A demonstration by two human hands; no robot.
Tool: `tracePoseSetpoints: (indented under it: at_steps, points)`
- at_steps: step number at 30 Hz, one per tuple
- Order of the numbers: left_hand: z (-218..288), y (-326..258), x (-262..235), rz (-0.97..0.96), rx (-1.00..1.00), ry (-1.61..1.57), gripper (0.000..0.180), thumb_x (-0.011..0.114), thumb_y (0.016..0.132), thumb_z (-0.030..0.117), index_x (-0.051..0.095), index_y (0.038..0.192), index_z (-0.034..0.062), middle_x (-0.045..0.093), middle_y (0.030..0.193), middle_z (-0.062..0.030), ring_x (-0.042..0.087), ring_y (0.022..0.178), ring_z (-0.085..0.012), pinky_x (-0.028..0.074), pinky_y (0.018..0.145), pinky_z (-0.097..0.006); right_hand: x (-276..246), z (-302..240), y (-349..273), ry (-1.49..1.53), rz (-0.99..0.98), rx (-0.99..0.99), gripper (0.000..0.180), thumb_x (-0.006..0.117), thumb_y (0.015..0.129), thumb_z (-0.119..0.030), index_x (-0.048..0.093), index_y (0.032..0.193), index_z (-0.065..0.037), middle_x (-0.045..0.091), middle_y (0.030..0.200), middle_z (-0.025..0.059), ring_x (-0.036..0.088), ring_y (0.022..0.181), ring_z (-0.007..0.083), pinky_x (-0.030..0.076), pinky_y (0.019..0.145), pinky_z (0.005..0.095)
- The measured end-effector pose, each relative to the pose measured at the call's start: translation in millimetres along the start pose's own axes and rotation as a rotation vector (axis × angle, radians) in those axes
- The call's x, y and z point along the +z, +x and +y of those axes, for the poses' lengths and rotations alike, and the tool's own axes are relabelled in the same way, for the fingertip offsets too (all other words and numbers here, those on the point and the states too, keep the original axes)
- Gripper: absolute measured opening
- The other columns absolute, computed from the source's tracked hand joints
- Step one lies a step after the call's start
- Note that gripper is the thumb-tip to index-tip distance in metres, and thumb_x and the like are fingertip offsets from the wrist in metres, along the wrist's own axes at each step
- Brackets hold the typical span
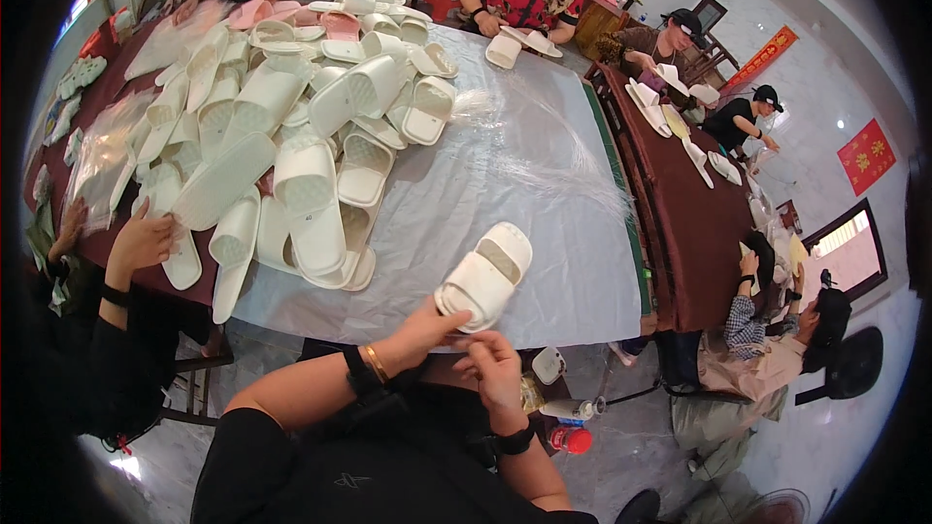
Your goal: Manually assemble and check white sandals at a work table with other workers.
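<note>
At the near edge of the table I hold a white slide slipper [482, 277] in my left hand [424, 330]. Its fingers are closed round one end, and the open toe points away from me. Close beside it, my right hand [495, 374] is pinched just below the slipper. Whatever lies between those fingertips is too small to make out. A big heap of white slippers [309, 199] covers the left half of the table, with a few pink slippers [340, 26] towards its far side.
A pale plastic sheet [515, 165] covers the table, with thin clear strands [558, 170] on it. Co-workers handle slippers across from me, at left, and around a brown table [689, 223] at right. Below the edge stand a red-capped jar [573, 440] and a bottle [573, 409].
</note>
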State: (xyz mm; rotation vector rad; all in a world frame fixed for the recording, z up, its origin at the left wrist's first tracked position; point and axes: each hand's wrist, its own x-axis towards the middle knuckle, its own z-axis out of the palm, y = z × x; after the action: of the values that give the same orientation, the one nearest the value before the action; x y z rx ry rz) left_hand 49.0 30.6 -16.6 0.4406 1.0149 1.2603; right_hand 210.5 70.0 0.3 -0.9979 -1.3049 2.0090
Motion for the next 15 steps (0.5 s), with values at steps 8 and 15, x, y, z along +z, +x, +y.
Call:
tracePoseSetpoints:
  at_steps: [8,15]
  points:
    - [14.2,-32.7,-24.1,0.217,0.155,0.060,0.046,0.063,0.086,0.012,0.046,0.127,0.0022,0.059,0.112,-0.0089,0.059,0.096,-0.0172,0.050,0.077,-0.030,-23.1,-29.1,67.6,-0.541,0.322,-0.441,0.048,0.062,0.087,-0.013,0.044,0.128,0.003,0.059,0.118,0.0155,0.060,0.100,0.0180,0.052,0.077,0.0285]
    - [35.0,-65.5,-17.5,0.202,0.513,0.719,0.039,0.058,0.086,0.011,0.052,0.123,0.0009,0.064,0.096,-0.0193,0.062,0.082,-0.0289,0.048,0.073,-0.036,-45.4,-14.2,106.0,-0.787,0.321,-0.341,0.053,0.053,0.093,-0.024,0.036,0.133,0.005,0.051,0.126,0.0266,0.054,0.114,0.0370,0.042,0.095,0.0392]
